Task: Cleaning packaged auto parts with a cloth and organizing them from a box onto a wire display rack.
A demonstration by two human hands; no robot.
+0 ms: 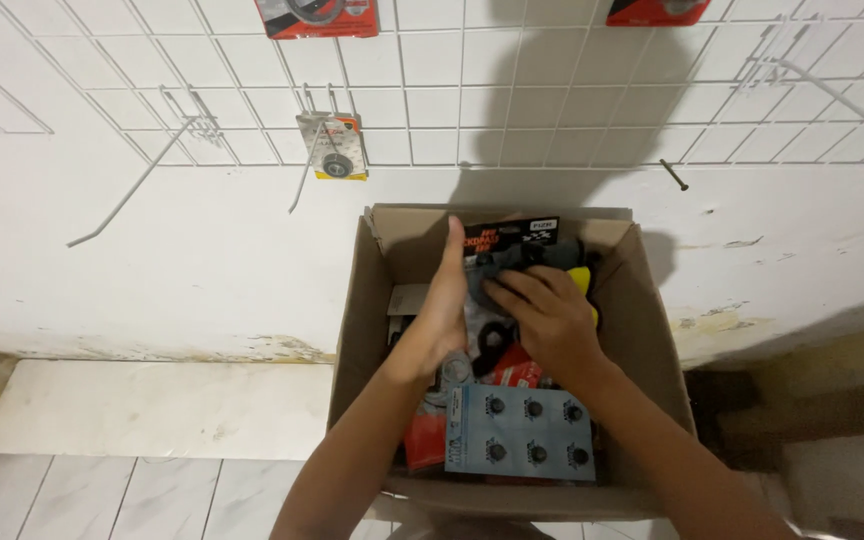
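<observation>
An open cardboard box (365, 300) stands on the floor against a white wall, filled with packaged hardware items. My left hand (442, 310) reaches into it, fingers straight, flat against the left side of a black-topped packet (512, 238) standing at the back. My right hand (542, 315) rests on the front of that same packet, fingers curled over it, beside a yellow item (580, 280). Near the front lies a light blue card (519, 432) carrying several small black round parts, with red packages (514, 368) under it.
A white wire grid (552, 90) with long hooks (132, 185) covers the wall above the box. Packaged items hang on it: a small round one (333, 148) and red ones (314, 15) at the top. A nail (674, 174) sticks from the wall. Marble floor tiles (152, 410) lie to the left.
</observation>
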